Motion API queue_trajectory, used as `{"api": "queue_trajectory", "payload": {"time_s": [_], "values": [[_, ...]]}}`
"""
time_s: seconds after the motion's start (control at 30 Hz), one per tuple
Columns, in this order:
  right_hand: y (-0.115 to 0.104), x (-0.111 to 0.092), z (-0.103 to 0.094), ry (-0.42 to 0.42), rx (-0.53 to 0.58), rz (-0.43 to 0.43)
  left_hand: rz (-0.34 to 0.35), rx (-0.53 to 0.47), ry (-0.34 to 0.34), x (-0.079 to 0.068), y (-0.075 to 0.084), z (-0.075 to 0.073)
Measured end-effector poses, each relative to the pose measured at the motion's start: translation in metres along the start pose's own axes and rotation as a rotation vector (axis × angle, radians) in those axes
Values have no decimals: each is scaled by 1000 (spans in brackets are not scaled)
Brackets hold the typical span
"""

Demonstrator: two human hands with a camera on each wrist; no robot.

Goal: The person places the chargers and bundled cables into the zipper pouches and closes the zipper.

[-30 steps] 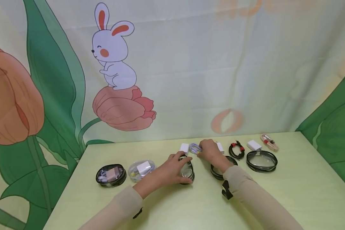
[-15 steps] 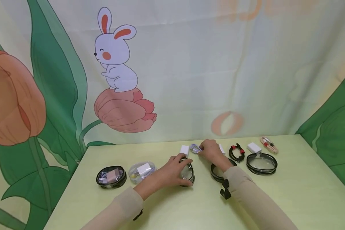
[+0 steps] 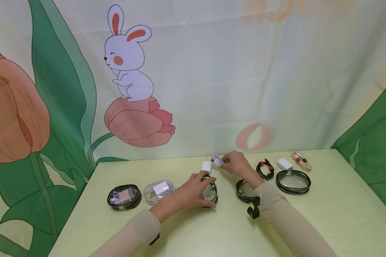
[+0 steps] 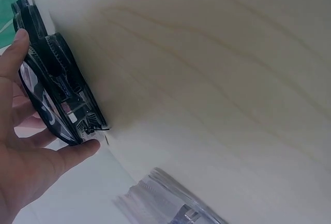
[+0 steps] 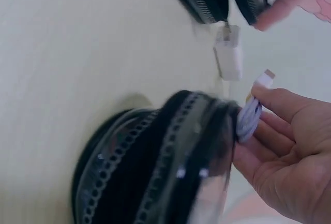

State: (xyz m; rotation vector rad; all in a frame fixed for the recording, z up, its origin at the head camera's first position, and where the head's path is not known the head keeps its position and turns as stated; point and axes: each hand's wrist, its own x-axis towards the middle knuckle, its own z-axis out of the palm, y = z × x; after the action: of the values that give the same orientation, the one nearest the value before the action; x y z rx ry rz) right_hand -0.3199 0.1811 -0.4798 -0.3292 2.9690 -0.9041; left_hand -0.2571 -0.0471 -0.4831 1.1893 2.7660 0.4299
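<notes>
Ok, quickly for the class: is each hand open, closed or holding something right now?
Left hand: holding a clear case with black edges.
Right hand: holding a bundled pale purple cable.

A pale yellow-green counter [image 3: 218, 235], faintly wood-grained in the left wrist view. Behind it, a whitish backdrop [image 3: 206, 89] printed with a white rabbit [image 3: 133, 85] with orange inner ears, an orange tulip [image 3: 16, 110] at far left and green leaves [image 3: 58, 71].

At centre: a lavender cable [image 3: 217, 160], a white adapter [image 3: 206, 167] and a black-edged clear pouch [image 3: 209, 192]. Lower left: another black-edged clear pouch [image 3: 133, 205] showing a pink adapter [image 3: 126, 196]; a colourless see-through pouch [image 3: 148, 188] showing white and yellow. Right: a black cable with red ties [image 3: 265, 169] and a pale pink cable [image 3: 301, 160]. Beige sleeves [image 3: 296, 217] below.
</notes>
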Motion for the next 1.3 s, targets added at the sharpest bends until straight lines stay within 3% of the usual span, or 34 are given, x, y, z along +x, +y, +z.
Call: {"api": "queue_trajectory", "payload": {"time_s": [0.47,0.93,1.3], "values": [[5,-5,-16,-43,159,66,-33,-8,-21,0,-1,2],[-1,-21,-25,-14,213,36,-8,-32,100,4,1,3],[-8,-41,-20,-58,201,38,-106,-109,127,4,5,7]]}}
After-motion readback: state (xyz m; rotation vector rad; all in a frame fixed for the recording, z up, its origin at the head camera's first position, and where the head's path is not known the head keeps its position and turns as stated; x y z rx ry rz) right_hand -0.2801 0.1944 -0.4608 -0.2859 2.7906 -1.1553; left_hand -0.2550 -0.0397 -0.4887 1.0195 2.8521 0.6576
